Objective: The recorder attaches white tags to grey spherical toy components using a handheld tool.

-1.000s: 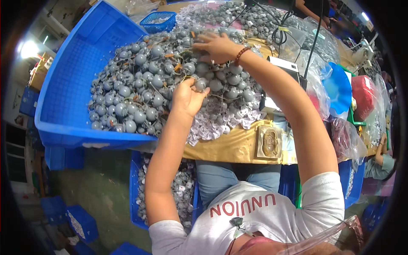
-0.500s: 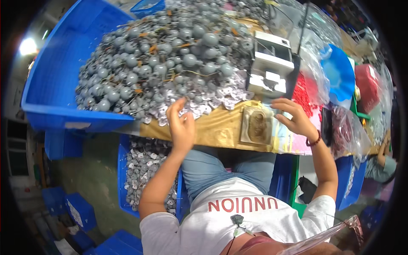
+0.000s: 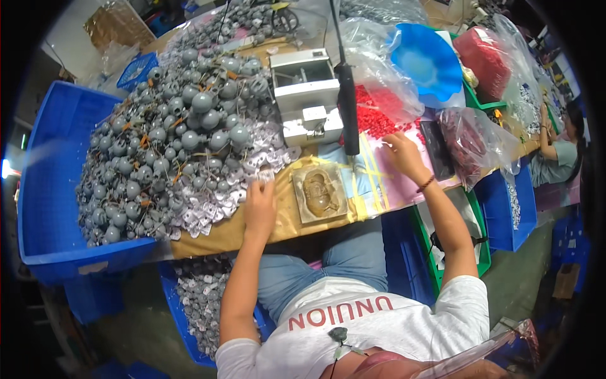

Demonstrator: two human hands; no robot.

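At the near edge of a heap of small white plastic pieces (image 3: 199, 211), my left hand (image 3: 259, 205) has its fingers drawn together. Its fingertips touch the white pieces, and what lies between them is hard to make out. My right hand (image 3: 404, 155) is over the pink sheet beside a pile of small red pieces (image 3: 377, 117). Its fingers are curled with the tips close together; anything in them is too small to tell. Between the hands, a square block with a brown figure-shaped hollow (image 3: 320, 192) lies on the tan-covered table (image 3: 284, 221).
Grey balls with stems (image 3: 183, 120) spill from a blue bin (image 3: 53, 164) at left. A white device (image 3: 306, 95) stands behind the block, beside a hanging black tool (image 3: 347, 107). Blue bowl (image 3: 426, 60) and plastic bags (image 3: 476, 139) lie right. Another person (image 3: 555, 151) sits far right.
My view has swung to the right. My left hand has come down against the white pieces with its fingers closed. My right hand has moved from beside the block to the red pieces.
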